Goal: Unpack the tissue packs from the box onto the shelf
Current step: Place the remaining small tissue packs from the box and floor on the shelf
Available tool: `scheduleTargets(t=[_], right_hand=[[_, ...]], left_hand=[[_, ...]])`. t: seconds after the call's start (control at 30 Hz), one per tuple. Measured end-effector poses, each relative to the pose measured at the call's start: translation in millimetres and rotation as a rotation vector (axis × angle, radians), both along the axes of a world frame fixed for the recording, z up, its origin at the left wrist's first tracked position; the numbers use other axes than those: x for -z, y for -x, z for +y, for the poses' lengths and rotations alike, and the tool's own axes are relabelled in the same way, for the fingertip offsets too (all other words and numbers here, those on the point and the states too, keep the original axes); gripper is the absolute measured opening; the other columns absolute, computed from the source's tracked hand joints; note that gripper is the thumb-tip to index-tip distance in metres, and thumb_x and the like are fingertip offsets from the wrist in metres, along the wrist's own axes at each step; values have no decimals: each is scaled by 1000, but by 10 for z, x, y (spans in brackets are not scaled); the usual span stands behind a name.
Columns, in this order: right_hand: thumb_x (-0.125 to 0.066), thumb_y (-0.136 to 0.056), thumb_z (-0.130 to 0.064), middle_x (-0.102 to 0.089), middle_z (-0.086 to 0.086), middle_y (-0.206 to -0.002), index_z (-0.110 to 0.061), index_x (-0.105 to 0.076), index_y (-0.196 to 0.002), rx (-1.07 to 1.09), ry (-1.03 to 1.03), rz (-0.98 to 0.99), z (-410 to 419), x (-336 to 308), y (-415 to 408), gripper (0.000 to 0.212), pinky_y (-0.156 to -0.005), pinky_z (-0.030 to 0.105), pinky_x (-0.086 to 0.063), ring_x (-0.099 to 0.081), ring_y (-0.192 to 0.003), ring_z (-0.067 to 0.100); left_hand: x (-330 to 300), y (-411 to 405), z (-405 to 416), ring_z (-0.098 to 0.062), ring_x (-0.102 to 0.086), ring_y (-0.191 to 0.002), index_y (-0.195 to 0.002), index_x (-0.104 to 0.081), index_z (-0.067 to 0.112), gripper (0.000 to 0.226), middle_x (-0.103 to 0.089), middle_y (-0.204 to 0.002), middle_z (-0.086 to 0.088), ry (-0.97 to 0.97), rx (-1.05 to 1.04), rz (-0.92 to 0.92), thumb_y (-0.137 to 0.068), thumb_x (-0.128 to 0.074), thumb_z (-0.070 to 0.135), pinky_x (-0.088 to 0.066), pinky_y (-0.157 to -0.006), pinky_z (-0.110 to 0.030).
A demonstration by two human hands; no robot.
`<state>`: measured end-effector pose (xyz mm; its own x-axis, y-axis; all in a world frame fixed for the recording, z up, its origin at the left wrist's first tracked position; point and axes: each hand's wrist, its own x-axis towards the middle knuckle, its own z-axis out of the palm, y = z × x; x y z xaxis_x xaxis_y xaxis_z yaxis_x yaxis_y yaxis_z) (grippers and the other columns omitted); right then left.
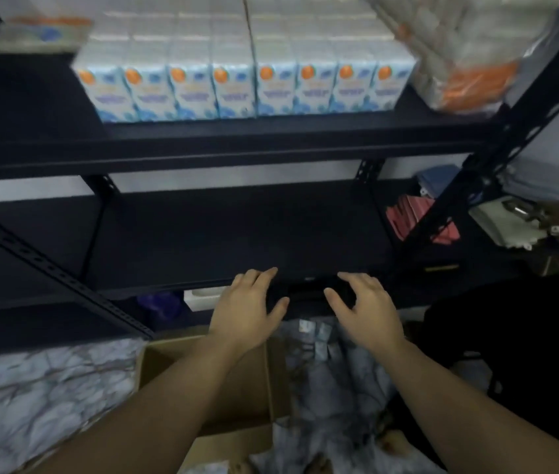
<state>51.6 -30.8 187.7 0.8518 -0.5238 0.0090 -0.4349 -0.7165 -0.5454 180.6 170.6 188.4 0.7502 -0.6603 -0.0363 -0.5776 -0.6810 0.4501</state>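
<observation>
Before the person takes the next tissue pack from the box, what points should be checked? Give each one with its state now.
1. Left hand free: ok, open, holds nothing.
2. Right hand free: ok, open.
3. Packs left in the cardboard box: cannot tell, arms cover it.
4. Room on the upper shelf beside the tissue packs: ok, bare at left.
5. Row standing upright: ok.

One head-worn wide-angle camera looks forward and down, close upon the dark shelf (237,234) and floor.
</observation>
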Motion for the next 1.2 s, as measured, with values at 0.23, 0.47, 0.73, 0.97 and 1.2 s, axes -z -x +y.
scheduleTargets(t=[0.23, 0.47, 0.73, 0.97, 1.2], right_hand=[[-52, -97, -60, -68, 5, -128, -13, -65, -134, 154, -145, 188, -155, 1126, 325, 62, -100, 35, -50, -61, -121, 25], [-54, -101, -55, -61, 2, -141, -18, -57, -145, 270, -233, 303, -368, 2565, 574, 57, -103, 33, -49, -57, -128, 21], [-58, -100, -52, -65, 5, -135, -20, -59, -142, 396, -305, 368, -880, 4434, 878, 53, -97, 41, -54, -62, -120, 27], [-62, -99, -48, -72, 6, -123, -17, -62, -136, 461, -400, 327, -1259, 6072, 823, 48, -89, 26, -46, -68, -111, 24], [-66, -97, -42, -67, 9, -125, -17, -62, -135, 456, -440, 341, -1407, 7220, 546, 46, -86, 28, -44, -63, -114, 28]], left_hand=[[1218, 46, -193, -26, -43, -139, -157, -39, 23, 64, -50, -145, -2, -51, 70, 242, -101, -52, 51, -44, -110, -42], [2652, 256, -583, -28, -52, -130, -151, -49, 18, 58, -55, -141, -8, -54, 97, 399, -100, -63, 41, -44, -102, -34], [4503, 533, -1416, -29, -60, -119, -138, -59, 23, 47, -59, -132, -7, -148, 91, 465, -96, -66, 44, -51, -100, -38], [6344, 520, -1970, -37, -61, -122, -138, -56, 21, 67, -62, -135, -15, -210, -106, 573, -81, -68, 55, -53, -102, -48], [7437, 605, -2314, -31, -69, -109, -118, -65, 9, 43, -73, -114, -11, -165, -268, 624, -87, -79, 35, -56, -85, -37]])
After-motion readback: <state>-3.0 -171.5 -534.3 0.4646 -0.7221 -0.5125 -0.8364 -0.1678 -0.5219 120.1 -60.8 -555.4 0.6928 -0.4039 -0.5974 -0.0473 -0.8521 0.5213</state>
